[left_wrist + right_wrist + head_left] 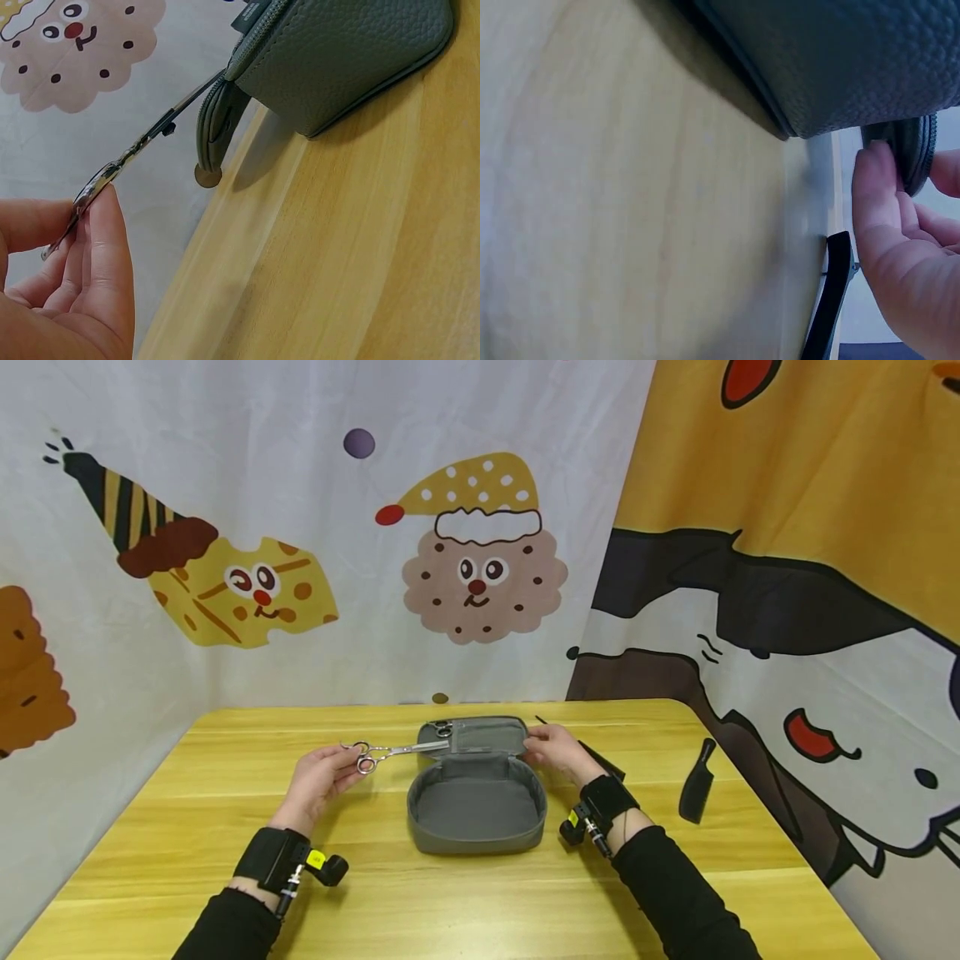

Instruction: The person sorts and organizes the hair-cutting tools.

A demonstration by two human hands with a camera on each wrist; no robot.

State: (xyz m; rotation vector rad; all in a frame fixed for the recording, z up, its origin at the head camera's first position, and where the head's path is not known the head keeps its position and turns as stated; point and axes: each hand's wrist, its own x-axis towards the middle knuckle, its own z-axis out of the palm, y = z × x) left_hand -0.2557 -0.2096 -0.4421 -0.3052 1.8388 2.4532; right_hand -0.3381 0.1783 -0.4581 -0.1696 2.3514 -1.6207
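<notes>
My left hand (322, 781) pinches a pair of silver scissors (397, 750) by the finger loops, thumb on one side and fingers on the other. The blades point right and overlap the raised lid (491, 724) of a grey zippered case (477, 842). In the left wrist view the blade tips (214, 79) run behind the lid's edge. My right hand (558, 752) grips the lid's right edge between thumb and fingers, also seen in the right wrist view around the zippered rim (915, 157). Another pair of scissors (444, 727) sits at the lid's upper left. The case's lower compartment holds nothing visible.
A black comb-like tool with a handle (697, 785) lies at the table's right. Behind my right hand lies a flat black object (602, 760), partly hidden by the wrist. The wooden table (135, 868) meets a printed curtain (300, 685) at its back edge.
</notes>
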